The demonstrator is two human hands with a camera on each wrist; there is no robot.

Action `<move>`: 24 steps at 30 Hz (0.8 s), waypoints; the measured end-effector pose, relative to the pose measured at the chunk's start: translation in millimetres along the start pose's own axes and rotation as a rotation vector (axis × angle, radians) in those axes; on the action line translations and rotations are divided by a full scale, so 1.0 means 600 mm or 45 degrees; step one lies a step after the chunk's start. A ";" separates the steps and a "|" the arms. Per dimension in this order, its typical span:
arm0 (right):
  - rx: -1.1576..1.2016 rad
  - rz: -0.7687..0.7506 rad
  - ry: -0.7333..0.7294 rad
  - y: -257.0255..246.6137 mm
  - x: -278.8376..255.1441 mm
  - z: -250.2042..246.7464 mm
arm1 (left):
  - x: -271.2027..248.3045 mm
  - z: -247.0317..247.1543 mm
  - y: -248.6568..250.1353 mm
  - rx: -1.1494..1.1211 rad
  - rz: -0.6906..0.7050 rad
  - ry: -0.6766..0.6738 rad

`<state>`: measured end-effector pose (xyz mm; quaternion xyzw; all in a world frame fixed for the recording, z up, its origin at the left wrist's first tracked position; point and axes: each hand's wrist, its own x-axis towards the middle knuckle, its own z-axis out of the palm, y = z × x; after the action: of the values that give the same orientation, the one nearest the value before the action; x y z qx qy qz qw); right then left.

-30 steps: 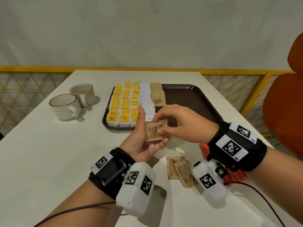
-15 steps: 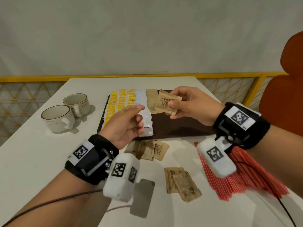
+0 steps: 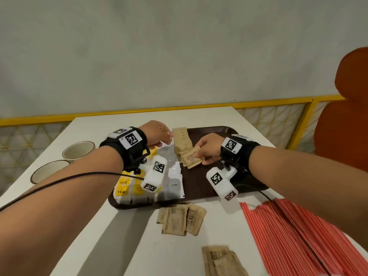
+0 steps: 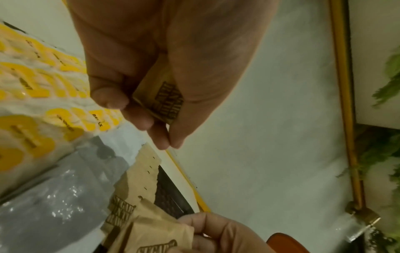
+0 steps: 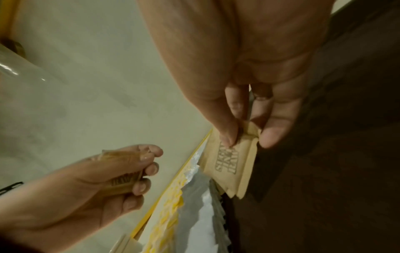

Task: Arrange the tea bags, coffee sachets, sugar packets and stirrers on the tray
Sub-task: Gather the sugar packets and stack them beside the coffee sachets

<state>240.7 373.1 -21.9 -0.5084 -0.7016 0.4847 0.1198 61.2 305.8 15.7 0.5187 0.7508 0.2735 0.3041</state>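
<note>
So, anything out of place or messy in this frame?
Mostly tidy. Two loose heaps of crumpled sugar packets lie on the table, off the tray, overlapping at odd angles. The red stirrers are also off the tray.

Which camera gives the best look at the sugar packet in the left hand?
The left wrist view: the sugar packet shows its print, pinched by the left hand. The right wrist view shows it smaller and blurred. In the head view the hand hides it.
</note>
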 end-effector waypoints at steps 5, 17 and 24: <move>0.020 0.016 -0.003 0.002 0.025 0.011 | 0.027 0.012 0.019 0.253 0.049 -0.037; 0.049 0.017 -0.008 0.015 0.031 0.016 | 0.053 0.035 0.017 0.251 0.040 -0.068; 0.097 0.027 -0.016 0.014 0.030 0.016 | 0.042 0.034 0.012 0.094 0.000 -0.072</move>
<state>231.0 382.7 -39.3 -0.5078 -0.6780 0.5154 0.1295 73.5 333.8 3.1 0.5372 0.7514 0.2309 0.3057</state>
